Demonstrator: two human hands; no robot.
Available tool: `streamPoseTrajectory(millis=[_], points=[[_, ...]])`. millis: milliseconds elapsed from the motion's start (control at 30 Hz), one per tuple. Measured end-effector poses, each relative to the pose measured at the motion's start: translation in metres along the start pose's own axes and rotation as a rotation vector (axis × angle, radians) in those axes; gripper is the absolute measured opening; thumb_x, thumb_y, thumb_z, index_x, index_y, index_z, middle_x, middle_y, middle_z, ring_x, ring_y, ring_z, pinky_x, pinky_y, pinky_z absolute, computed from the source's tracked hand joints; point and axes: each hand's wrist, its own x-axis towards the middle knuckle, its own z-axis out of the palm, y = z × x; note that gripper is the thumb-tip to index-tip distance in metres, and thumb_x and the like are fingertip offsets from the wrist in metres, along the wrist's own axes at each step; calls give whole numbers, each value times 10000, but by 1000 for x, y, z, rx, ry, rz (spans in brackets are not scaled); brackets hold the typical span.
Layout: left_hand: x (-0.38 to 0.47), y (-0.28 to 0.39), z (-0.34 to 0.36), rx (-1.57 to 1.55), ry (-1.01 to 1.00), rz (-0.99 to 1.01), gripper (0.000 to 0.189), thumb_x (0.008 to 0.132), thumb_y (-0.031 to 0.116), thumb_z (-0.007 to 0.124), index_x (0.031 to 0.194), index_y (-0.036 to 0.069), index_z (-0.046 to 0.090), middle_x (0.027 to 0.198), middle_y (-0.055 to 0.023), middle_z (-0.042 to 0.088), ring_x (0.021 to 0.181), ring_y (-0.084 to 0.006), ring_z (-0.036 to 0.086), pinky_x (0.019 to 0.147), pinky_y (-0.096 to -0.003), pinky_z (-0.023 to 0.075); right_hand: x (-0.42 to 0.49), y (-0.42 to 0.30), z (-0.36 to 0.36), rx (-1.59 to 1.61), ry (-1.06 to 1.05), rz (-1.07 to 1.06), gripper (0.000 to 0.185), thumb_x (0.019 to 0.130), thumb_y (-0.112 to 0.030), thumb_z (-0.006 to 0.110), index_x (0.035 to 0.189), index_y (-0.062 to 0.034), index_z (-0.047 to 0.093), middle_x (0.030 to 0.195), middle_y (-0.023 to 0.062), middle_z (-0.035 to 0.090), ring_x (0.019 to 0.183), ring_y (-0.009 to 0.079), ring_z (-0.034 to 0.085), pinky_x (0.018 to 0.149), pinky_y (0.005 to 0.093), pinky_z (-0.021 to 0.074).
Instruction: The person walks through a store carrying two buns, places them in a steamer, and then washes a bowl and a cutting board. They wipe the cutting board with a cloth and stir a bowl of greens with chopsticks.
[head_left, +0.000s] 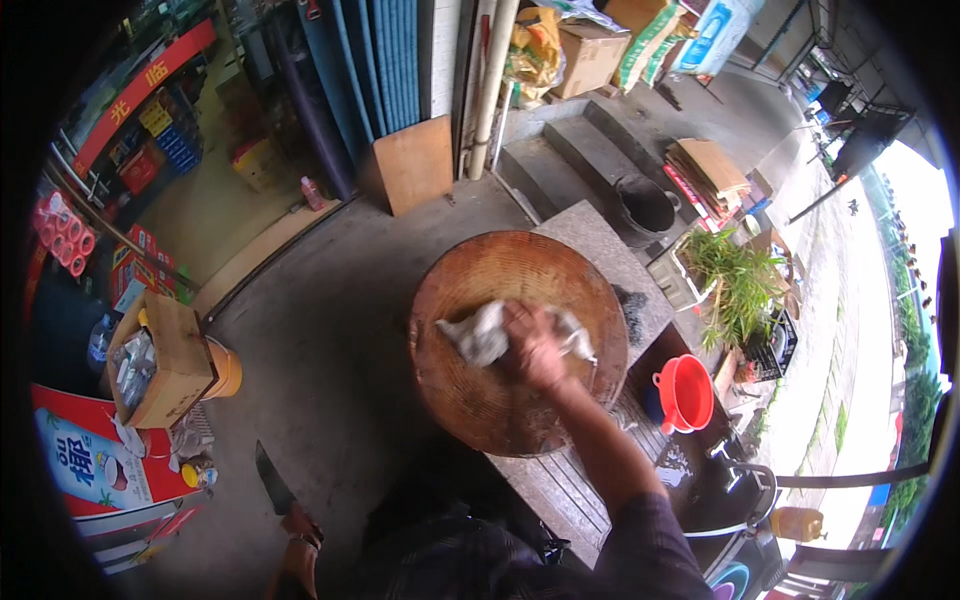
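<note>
A large round wooden chopping block (487, 409) with ring-shaped marks rests on the stone counter (574, 229). My right hand (534, 346) presses a crumpled whitish cloth (480, 336) onto the middle of its top. Cloth sticks out on both sides of the hand, and the fingers are partly blurred. Down at my left side, away from the block, my left hand (301, 523) grips a kitchen knife (274, 480). The dark blade points up and forward over the floor; the hand covers most of the handle.
Right of the block is a sink with a faucet (739, 472) and a red plastic basin (691, 394). A dark bucket (645, 206) stands by concrete steps (577, 146). Potted green plants (727, 277) are beyond. To the left, a cardboard box (176, 367) sits near a shop doorway.
</note>
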Motion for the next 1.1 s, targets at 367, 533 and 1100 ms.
streamPoseTrajectory(millis=[367,533,1100], points=[[-42,13,-18,-60,-10,-112,324,933,417,564,749,158,502,462,-19,394,324,-199,380,303,-353,294,151,72,4,24,361,426,203,833,-191,633,998,-94,701,1015,130,646,952,334,597,818,464,476],[-9,24,-4,74,27,-40,279,911,395,590,843,129,540,479,-30,407,334,-206,390,316,-363,302,88,-62,32,230,106,-58,368,720,-88,694,1085,-92,649,1058,135,587,1014,327,592,840,442,513],[-23,40,54,156,-254,156,282,923,336,602,819,83,532,514,-56,470,373,-193,439,352,-356,362,123,96,-7,-137,399,233,150,812,-205,656,944,-150,699,1010,95,615,909,335,601,738,465,480]])
